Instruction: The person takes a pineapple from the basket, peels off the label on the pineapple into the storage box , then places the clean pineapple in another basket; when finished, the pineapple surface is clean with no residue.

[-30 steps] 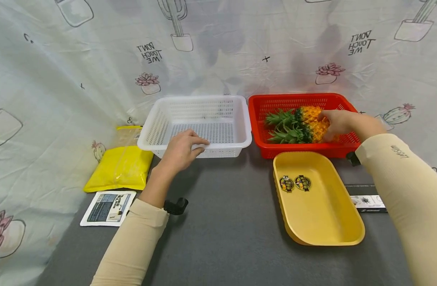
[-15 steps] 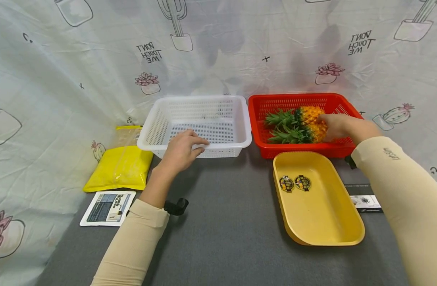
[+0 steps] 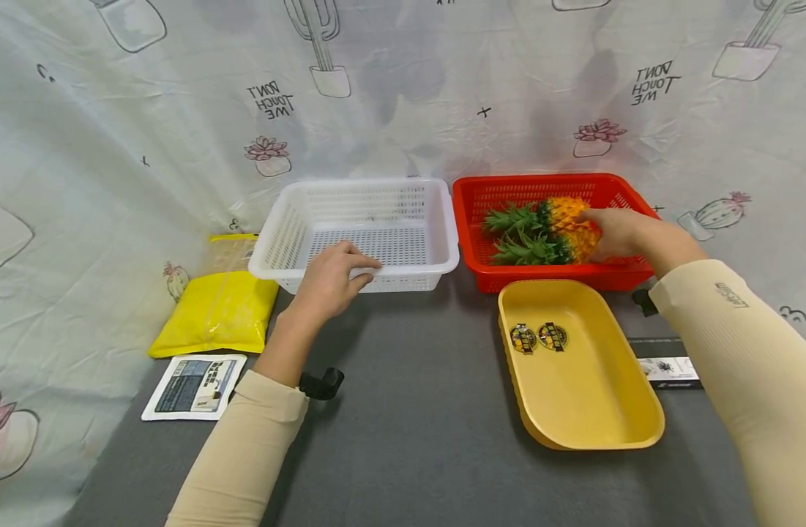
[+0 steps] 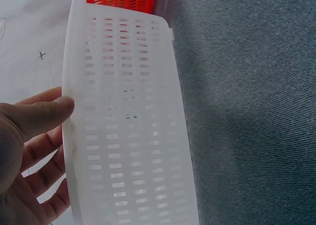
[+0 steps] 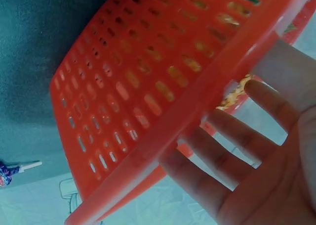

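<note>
An orange pineapple with green leaves lies on its side in the red basket. My right hand reaches over the basket's near rim and rests on the fruit's right end. In the right wrist view its fingers are spread and nearly straight past the red basket, with a bit of pineapple beyond. My left hand holds the front rim of the white basket. In the left wrist view the thumb lies on the rim of the white basket, fingers behind it.
A yellow tray with two round stickers sits in front of the red basket. A yellow pouch and a white printed packet lie at the left, another packet at the right. A printed cloth hangs behind.
My right hand has slid slightly toward the pineapple's right end, showing more of the fruit. The left hand stays on the white basket's rim.
</note>
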`<state>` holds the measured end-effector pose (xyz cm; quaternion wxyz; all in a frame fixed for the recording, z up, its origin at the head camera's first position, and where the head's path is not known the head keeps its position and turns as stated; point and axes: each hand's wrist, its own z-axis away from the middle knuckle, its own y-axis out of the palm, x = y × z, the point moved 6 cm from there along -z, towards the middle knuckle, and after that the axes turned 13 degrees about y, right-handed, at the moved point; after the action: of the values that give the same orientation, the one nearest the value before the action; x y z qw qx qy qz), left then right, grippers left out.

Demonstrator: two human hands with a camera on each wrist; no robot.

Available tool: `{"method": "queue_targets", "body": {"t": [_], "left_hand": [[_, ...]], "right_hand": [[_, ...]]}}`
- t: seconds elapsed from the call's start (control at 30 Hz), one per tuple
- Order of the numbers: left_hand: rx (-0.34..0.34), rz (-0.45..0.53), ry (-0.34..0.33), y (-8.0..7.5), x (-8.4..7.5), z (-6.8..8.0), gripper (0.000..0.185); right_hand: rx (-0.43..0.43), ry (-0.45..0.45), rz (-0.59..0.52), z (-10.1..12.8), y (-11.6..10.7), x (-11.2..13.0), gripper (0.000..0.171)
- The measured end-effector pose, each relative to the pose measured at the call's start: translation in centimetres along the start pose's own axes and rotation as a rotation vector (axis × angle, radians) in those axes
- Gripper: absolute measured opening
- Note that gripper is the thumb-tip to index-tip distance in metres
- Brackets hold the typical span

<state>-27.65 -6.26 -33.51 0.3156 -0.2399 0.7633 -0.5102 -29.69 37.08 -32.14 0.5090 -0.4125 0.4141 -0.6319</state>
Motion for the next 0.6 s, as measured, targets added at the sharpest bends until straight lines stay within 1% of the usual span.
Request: {"method": "queue_targets", "body": {"t": [0.2,0.33,0.4,0.6], "left_hand": [[-0.022,-0.024,0.002,0.0,0.1,0.1,0.027],[-0.025,-0.035,0.022,0.1,0.0,0.2,0.028],[-0.022,-0.040,0.031,0.1,-0.2,0.4,0.029],[-0.010,-0.064,0.061,0.0,-0.4,0.6,0.033]], "right_hand": [[-0.030,-0.037,0.006,1.0,-0.1,1.0,0.074],[-0.047,-0.042,-0.013,2.0,-0.3,1.4,0.077],[-0.061,-0.061,-0.029,2.7,-0.3,1.7,0.078],[-0.131,-0.155,-0.046,4.9,0.2,3.6,0.074]]}}
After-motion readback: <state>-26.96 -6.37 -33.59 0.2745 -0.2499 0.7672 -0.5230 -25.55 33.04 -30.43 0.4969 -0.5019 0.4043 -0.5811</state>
